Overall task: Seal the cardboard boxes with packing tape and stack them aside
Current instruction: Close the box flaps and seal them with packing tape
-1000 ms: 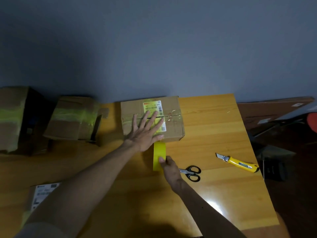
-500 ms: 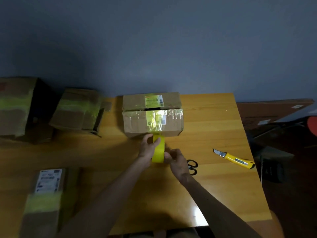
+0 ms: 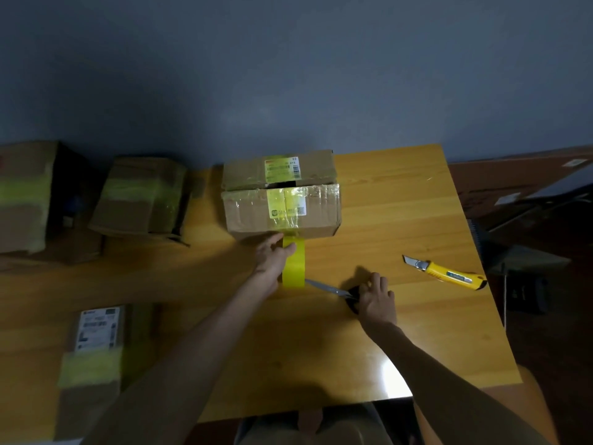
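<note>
**Head view: tape held at the box, scissors in the other hand**

I see the left hand (image 3: 272, 256) curled round the yellow tape roll (image 3: 294, 268), just in front of the cardboard box (image 3: 256, 216) near the table's (image 3: 401, 220) far edge. The right hand (image 3: 376, 300) grips the scissors (image 3: 330, 289) by their black handles, with the blade tips at the roll's lower edge. A utility knife (image 3: 446, 273) lies well to the right.

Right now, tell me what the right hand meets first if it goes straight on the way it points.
Likely the yellow tape: the scissors in the right hand aim at its lower edge.
</note>
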